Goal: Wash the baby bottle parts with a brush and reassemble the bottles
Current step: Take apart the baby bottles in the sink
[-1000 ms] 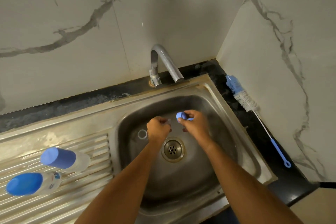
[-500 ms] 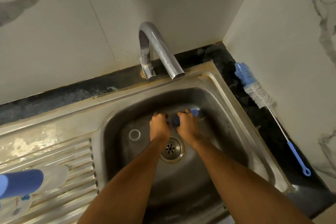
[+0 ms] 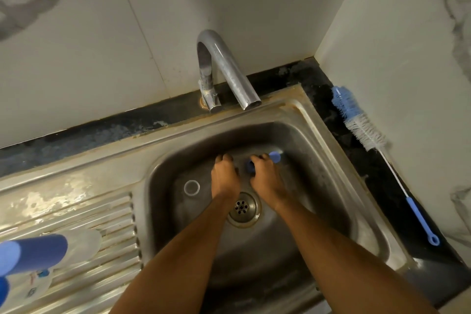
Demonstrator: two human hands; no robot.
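Note:
Both hands are low in the steel sink (image 3: 331, 160), just behind the drain (image 3: 243, 208). My right hand (image 3: 266, 178) grips a small blue piece (image 3: 275, 157); blue ends stick out on both sides of the fist. My left hand (image 3: 225, 177) lies close beside it with fingers curled downward, and what lies under them is hidden. A clear ring (image 3: 191, 187) lies on the basin floor left of my left hand. Two clear bottles with blue caps (image 3: 38, 250) (image 3: 23, 285) lie on the drainboard at lower left.
The tap (image 3: 224, 71) arches over the basin's back edge with no water visible. A long bottle brush (image 3: 362, 127) with blue and white bristles and a blue handle lies on the dark counter along the right wall. Marble walls enclose the corner.
Both hands have dropped lower into the basin and come closer together. The view has tilted down and shifted, so the bottles now sit at the frame's left edge.

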